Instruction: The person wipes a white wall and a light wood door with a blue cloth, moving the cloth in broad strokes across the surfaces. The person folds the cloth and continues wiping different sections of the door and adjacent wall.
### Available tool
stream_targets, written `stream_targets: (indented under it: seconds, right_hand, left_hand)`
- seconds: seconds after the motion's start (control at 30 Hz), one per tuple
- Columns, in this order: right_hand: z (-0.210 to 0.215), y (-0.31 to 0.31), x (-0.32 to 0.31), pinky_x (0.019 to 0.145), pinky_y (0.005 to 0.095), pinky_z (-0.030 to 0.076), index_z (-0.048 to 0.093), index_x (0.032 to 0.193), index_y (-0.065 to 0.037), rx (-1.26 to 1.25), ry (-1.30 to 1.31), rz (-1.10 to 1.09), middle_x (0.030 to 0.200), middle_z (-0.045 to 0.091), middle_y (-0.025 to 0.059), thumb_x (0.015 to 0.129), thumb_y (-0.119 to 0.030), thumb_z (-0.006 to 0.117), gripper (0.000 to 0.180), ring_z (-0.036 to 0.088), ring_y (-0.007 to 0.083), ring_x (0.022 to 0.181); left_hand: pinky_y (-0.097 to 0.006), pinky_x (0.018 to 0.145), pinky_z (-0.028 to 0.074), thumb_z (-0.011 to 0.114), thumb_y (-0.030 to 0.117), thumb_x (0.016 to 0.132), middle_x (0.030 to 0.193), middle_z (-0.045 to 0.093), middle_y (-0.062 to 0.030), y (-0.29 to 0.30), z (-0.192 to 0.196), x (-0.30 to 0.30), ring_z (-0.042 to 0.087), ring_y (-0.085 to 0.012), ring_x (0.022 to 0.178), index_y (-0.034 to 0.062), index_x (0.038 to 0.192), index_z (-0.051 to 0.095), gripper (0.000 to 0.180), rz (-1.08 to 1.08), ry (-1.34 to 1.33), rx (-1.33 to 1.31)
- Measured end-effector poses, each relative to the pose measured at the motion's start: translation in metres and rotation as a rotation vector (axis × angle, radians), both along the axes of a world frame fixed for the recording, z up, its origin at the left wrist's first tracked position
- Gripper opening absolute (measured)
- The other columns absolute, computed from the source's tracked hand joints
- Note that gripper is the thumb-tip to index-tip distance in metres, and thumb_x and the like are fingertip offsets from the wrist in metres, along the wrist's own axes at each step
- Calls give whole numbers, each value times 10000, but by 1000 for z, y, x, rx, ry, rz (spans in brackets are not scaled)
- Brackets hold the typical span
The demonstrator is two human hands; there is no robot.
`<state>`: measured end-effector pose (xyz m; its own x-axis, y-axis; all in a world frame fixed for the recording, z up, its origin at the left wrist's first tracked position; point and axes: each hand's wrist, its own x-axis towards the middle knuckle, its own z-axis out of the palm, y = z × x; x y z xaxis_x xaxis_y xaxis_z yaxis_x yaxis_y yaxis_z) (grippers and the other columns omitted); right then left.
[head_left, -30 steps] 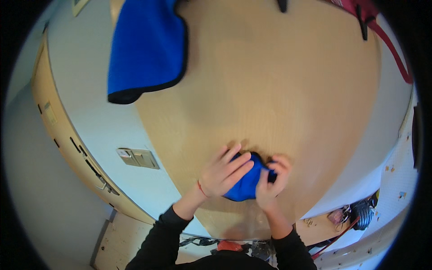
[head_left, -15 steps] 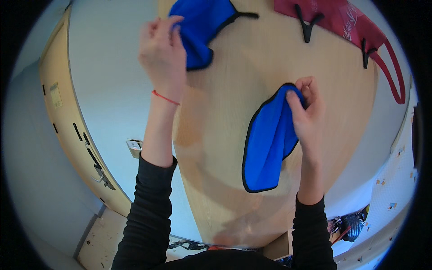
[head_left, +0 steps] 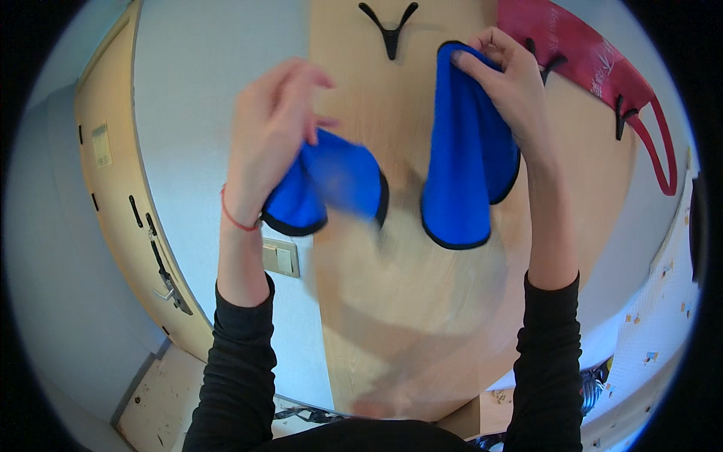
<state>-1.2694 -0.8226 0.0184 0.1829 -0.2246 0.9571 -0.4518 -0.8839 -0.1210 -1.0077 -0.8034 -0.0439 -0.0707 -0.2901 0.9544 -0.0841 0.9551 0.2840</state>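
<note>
My left hand [head_left: 275, 124] is closed on a blue cloth [head_left: 295, 194] with black edging, which hangs below the fingers and is blurred along its lower part. The fingertips are partly smeared by motion. In my right hand [head_left: 512, 75], the thumb and fingers pinch the top of a second blue cloth [head_left: 458, 166], also edged in black and hanging in folds. Both cloths are in front of a light wood panel [head_left: 361, 286]. Above and between my hands, a bare black Y-shaped hook [head_left: 390, 36] is fixed to the panel.
A dark red fabric piece with a strap [head_left: 580, 56] hangs at the upper right by two more black hooks, one being a forked hook [head_left: 621, 117]. A light switch [head_left: 281, 258] is on the wall beside my left forearm. Far left stands a wooden door [head_left: 113, 196] with a handle.
The left cloth has come off the black hook and moved down with my left hand, leaving the hook bare. My right hand has raised its cloth higher.
</note>
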Motion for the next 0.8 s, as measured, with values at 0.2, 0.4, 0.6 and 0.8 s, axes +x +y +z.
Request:
stream_targets:
  seconds: [0.2, 0.4, 0.6, 0.8]
  right_hand:
    - [6, 8, 39, 690, 262, 516, 674, 959, -32, 25, 21, -108, 808, 661, 73, 802, -216, 735, 250, 613, 135, 734]
    - [21, 21, 30, 662, 257, 504, 676, 954, 13, 78, 88, -26, 789, 649, 69, 822, -148, 700, 210, 596, 117, 742]
    - [53, 2, 40, 713, 308, 516, 660, 993, 28, -250, -151, -117, 854, 669, 111, 830, -124, 673, 223, 631, 199, 757]
    - [50, -37, 40, 762, 349, 498, 661, 1006, -25, -522, -56, -594, 936, 660, 129, 814, -101, 661, 206, 625, 246, 831]
  left_hand:
    - [-266, 651, 547, 609, 344, 918, 684, 603, -9, -32, 4, -24, 482, -36, 512, 2, 1098, 628, 387, -170, -510, 328]
    - [-223, 553, 456, 693, 338, 851, 665, 631, -4, -42, 25, 0, 556, -82, 549, 76, 949, 703, 280, 423, -191, 16]
    - [-372, 565, 458, 672, 197, 790, 632, 587, -108, -36, 87, -7, 601, -278, 624, 81, 834, 631, 130, 998, 161, -608]
    - [-412, 721, 493, 545, 85, 831, 904, 623, -115, -54, 76, -23, 615, -317, 837, 78, 918, 654, 139, 1069, -26, -705]
